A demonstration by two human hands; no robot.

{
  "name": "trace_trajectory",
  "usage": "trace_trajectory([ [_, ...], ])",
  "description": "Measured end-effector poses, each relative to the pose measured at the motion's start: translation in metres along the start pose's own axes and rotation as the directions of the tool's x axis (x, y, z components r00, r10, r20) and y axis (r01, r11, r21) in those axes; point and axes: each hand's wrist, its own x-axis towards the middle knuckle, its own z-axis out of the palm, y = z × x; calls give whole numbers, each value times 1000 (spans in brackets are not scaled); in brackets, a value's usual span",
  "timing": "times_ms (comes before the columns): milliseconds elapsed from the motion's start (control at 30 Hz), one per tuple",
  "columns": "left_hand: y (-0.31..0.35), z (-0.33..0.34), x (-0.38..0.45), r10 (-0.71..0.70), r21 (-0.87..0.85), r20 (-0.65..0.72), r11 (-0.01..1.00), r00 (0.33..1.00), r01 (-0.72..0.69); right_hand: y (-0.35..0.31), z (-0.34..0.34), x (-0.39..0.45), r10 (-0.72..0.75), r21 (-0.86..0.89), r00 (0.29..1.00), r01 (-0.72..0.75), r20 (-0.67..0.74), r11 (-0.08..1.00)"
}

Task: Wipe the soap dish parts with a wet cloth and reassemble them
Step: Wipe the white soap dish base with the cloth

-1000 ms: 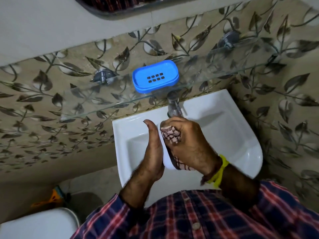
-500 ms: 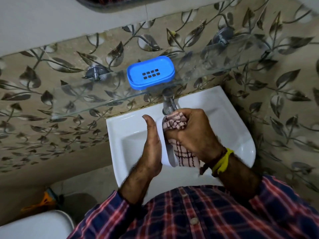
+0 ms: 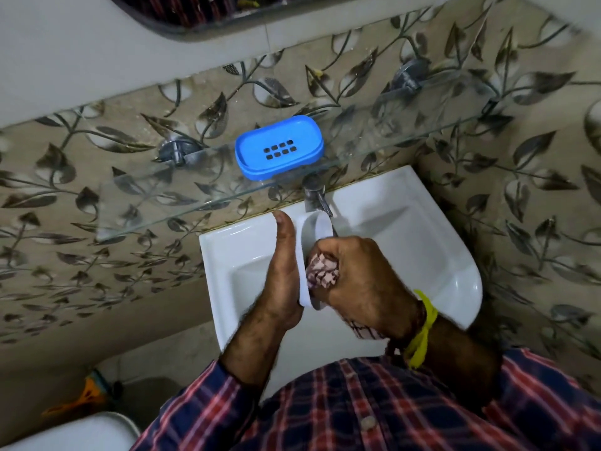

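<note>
Over the white sink (image 3: 422, 242), my left hand (image 3: 281, 278) holds the white soap dish base (image 3: 313, 227) on edge, palm against its back. My right hand (image 3: 361, 281) is closed on a checked red-and-white cloth (image 3: 322, 271) and presses it into the base's hollow; the cloth's tail hangs below my wrist. The blue slotted soap dish tray (image 3: 279, 146) lies flat on the glass shelf (image 3: 146, 203) above the tap, apart from both hands.
A chrome tap (image 3: 317, 196) stands at the sink's back edge just beyond the white base. Leaf-patterned tiles cover the wall. A white toilet cistern lid (image 3: 65, 434) and an orange object (image 3: 87, 392) sit at the lower left. A mirror's edge (image 3: 208, 24) runs along the top.
My right hand has slid the cloth down the white base, so the base's upper rim near the tap now shows. The view has shifted slightly. The blue tray has not moved.
</note>
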Motion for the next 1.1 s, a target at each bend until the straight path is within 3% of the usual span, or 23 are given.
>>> trace_trajectory([
  [67, 1, 2, 1, -1, -21, -6, 1000, 1000, 0, -1, 0, 4, 12, 15, 999, -12, -29, 1000],
  [167, 8, 5, 0, 57, -80, -15, 995, 998, -58, -5, -6, 0, -28, 6, 995, 28, 94, 1000],
  [233, 4, 10, 1, 45, -93, -47, 994, 998, -49, -6, -11, -2, 36, -187, 993, -14, 116, 982],
  [300, 1, 16, 3, -2, -80, -85, 997, 996, -5, -7, -13, 2, 99, -349, 995, -89, 11, 933],
  [367, 2, 16, 5, -10, -119, -96, 993, 995, -1, -6, -10, 6, 79, -311, 994, -99, -77, 945],
  [433, 8, 12, 5, 32, -157, -109, 986, 993, -49, -7, -6, 3, 59, -207, 997, -67, -48, 976],
  [500, 8, 9, 4, 52, -187, -144, 979, 988, -79, -10, -5, -3, 49, -214, 999, -50, -11, 976],
  [600, 3, 16, 0, 37, -227, -101, 972, 994, -60, -11, -5, 0, 32, -292, 981, -88, -190, 952],
  [667, 3, 18, 0, 26, -233, -74, 972, 997, -43, -11, -4, 7, -22, -217, 954, -46, -298, 975],
  [800, 9, 14, 0, 93, -266, -114, 956, 989, -120, -14, -3, 5, -73, -154, 970, 38, -233, 987],
  [933, 1, 23, 1, 91, -270, -80, 957, 993, -110, -12, -2, 13, -113, -209, 912, 31, -394, 977],
  [1100, 6, 22, -1, 123, -259, -61, 956, 990, -135, -12, -3, 16, -139, -204, 917, 65, -373, 977],
])
